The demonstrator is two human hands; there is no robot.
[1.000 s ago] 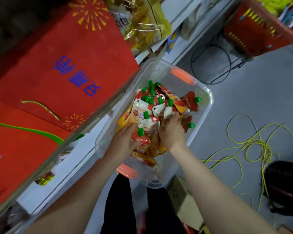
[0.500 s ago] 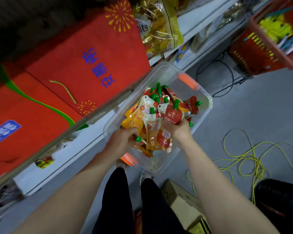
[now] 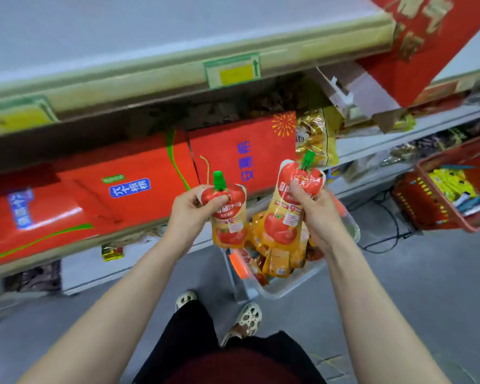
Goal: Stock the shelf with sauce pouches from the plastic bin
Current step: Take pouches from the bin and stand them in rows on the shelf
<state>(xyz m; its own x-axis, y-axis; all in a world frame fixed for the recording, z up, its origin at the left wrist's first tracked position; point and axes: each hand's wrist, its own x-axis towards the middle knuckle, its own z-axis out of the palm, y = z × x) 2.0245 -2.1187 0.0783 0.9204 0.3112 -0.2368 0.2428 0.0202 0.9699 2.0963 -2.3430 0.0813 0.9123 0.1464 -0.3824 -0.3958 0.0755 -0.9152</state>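
My left hand (image 3: 190,214) grips one tomato sauce pouch (image 3: 229,217) by its top, green cap pointing up. In my right hand (image 3: 315,210) is a bundle of pouches (image 3: 284,217), the front one upright with a green cap; how many sit behind it is unclear. Both hands are raised in front of the shelf. Below them on the floor stands the clear plastic bin (image 3: 288,286) with an orange handle, and more pouches lie inside it. A pale shelf (image 3: 155,29) with yellow price tags on its edge spans the top of the view.
Red gift boxes (image 3: 150,189) fill the shelf level behind my hands. Bagged snacks (image 3: 316,137) sit to their right. A red basket (image 3: 452,189) of goods stands at the right, with black cables (image 3: 388,217) on the grey floor beside it. My feet are by the bin.
Both hands have lifted out of the bin with pouches and risen to shelf height. My view has tilted upward, bringing the upper shelf into sight.
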